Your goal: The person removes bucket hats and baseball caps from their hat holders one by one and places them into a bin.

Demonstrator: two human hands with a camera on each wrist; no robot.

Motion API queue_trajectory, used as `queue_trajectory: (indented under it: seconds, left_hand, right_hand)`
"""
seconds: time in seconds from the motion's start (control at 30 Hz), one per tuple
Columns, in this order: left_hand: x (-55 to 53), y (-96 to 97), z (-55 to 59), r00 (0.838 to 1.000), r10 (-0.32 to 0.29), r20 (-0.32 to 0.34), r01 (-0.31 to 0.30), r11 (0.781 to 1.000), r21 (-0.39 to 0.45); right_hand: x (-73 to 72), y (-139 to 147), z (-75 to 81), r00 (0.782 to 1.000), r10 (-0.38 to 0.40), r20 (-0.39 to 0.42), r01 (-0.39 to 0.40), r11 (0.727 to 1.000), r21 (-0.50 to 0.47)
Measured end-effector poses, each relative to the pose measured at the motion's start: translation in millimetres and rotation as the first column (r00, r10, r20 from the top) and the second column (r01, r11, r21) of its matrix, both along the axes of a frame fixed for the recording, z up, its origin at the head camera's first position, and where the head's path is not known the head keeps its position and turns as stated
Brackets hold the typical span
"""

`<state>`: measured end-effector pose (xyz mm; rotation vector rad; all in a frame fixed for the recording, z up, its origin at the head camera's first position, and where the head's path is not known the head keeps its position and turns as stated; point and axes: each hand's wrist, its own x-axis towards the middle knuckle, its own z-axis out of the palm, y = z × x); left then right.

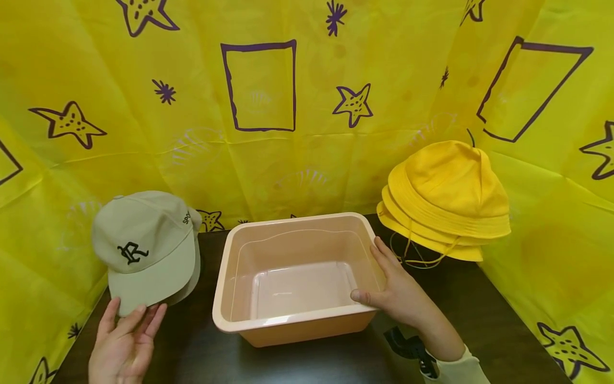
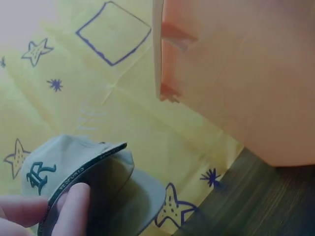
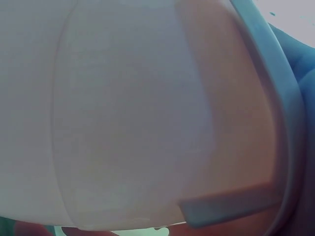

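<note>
My left hand pinches the front of the brim of a light beige cap with a dark letter R on its front. Under it, the brim of a second cap peeks out. In the left wrist view the fingertips overlap the dark brim edge of the cap. My right hand grips the right side of a pale pink plastic basin, thumb over the near right corner. Nothing lies inside the basin. The right wrist view is filled by the basin's rim and wall.
Stacked yellow bucket hats with chin cords stand at the back right, just beyond the basin. Yellow patterned cloth hangs behind and along both sides. The dark tabletop shows in front. A black strap lies by the right wrist.
</note>
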<state>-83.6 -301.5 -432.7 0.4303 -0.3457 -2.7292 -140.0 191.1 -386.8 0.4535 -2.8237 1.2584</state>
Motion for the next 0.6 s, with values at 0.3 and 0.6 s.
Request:
queue_trajectory:
  seconds: [0.3, 0.6]
  left_hand:
    - [-3.7, -7.2, 15.9, 0.996, 0.065, 0.069, -0.068, 0.997, 0.048]
    - [-2.5, -22.0, 29.0, 1.0, 0.026, -0.014, -0.023, 0.986, 0.165]
  right_hand:
    - [-0.5, -0.6, -0.4, 1.0, -0.003, -0.009, 0.003, 1.0, -0.003]
    - [-0.8, -0.5, -1.5, 1.0, 0.002, -0.01, -0.002, 1.0, -0.004]
